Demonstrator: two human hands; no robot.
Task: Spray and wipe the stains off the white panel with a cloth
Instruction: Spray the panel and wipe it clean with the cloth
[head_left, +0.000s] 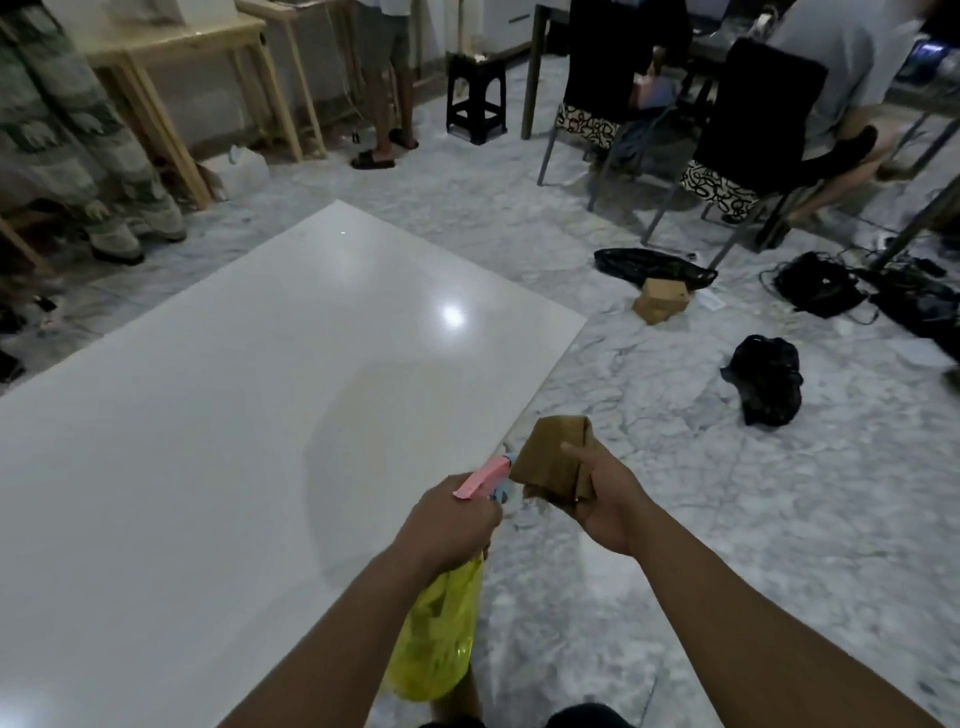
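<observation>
A large glossy white panel lies flat on the marble floor, filling the left and centre of the view. My left hand grips the neck of a yellow spray bottle with a pink and blue spray head, held over the panel's right edge. My right hand holds a folded brown cloth just right of the spray head, above the floor beside the panel. I can make out no stains on the panel from here; a ceiling light reflects in it.
A small cardboard box and black bags lie on the floor to the right. Chairs with a seated person stand at the back right. A standing person, a black stool and wooden tables are at the back.
</observation>
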